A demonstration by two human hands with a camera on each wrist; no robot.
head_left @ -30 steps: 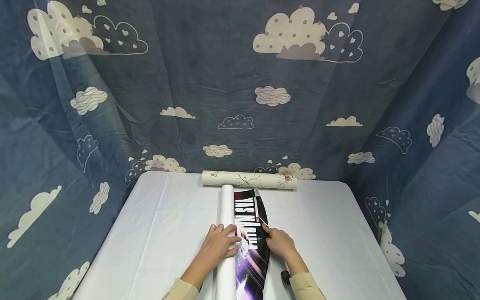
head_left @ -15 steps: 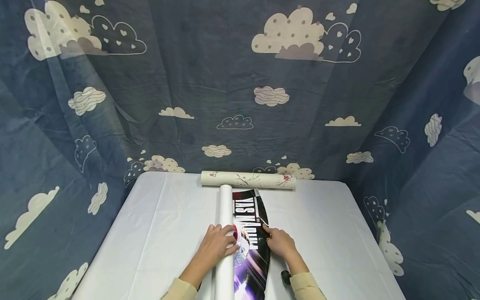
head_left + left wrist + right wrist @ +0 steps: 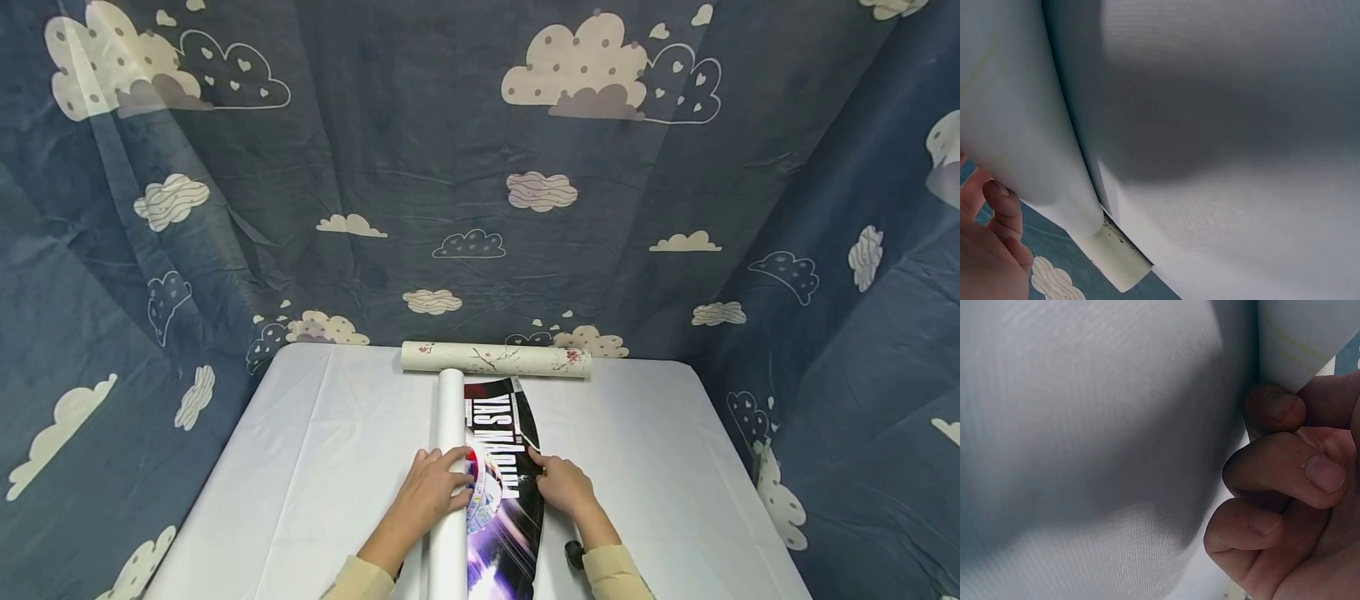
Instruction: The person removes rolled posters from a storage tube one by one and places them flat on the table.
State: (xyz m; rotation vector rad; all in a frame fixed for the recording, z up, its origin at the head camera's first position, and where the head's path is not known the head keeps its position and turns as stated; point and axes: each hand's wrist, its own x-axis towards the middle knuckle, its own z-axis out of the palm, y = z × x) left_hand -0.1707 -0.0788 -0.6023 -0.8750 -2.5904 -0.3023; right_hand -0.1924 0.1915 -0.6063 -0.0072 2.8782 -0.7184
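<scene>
A poster lies on the white table (image 3: 622,467), mostly wound into a white roll (image 3: 451,408), with a strip of its glossy dark print (image 3: 501,521) showing to the right. That strip carries large white letters, a round motif and purple light streaks. My left hand (image 3: 429,492) curls its fingers over the roll, fingertips at the border of the print. With thumb and finger my right hand (image 3: 564,485) pinches the strip's right edge. The right wrist view shows the other fingers (image 3: 1279,465) bent beside the sheet's pale back (image 3: 1300,344).
A cream roll (image 3: 495,359) with red blossoms and branches lies crosswise along the far table edge, just beyond the poster's end. Dark blue cloth (image 3: 465,167) printed with clouds surrounds the table at the back and sides. A small black object (image 3: 573,555) sits at the right sleeve.
The left hand has shifted slightly left over the roll, and the right hand slightly right with the pinched edge. The printed strip between them looks a little wider.
</scene>
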